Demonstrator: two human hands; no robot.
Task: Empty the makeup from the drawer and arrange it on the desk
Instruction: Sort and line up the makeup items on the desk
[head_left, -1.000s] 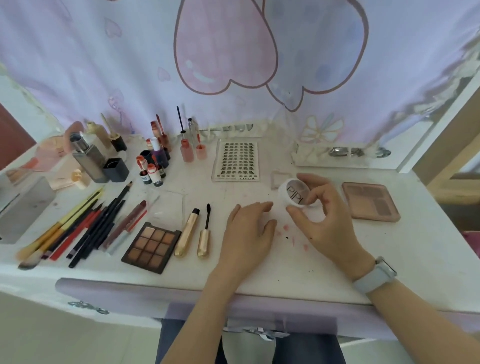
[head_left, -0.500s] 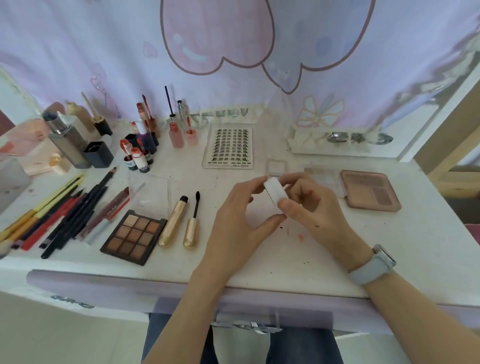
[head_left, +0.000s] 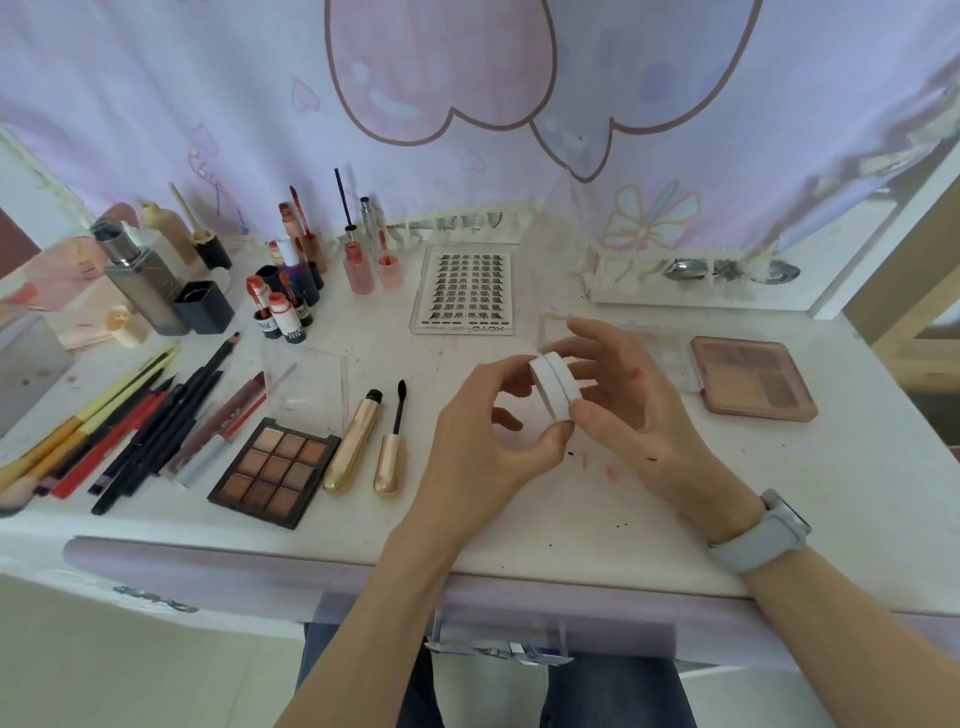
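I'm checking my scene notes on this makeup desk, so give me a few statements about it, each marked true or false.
1. Both hands hold the small white round jar above the desk. True: the left hand and right hand both grip it.
2. The brown nine-pan eyeshadow palette is closed. False: it lies open, pans showing.
3. The gold mascara tube lies left of its wand. True.
4. The sheet of false lashes lies at the desk's front edge. False: it sits toward the back, near the curtain.
5. The pink palette lies left of the hands. False: it lies to their right.
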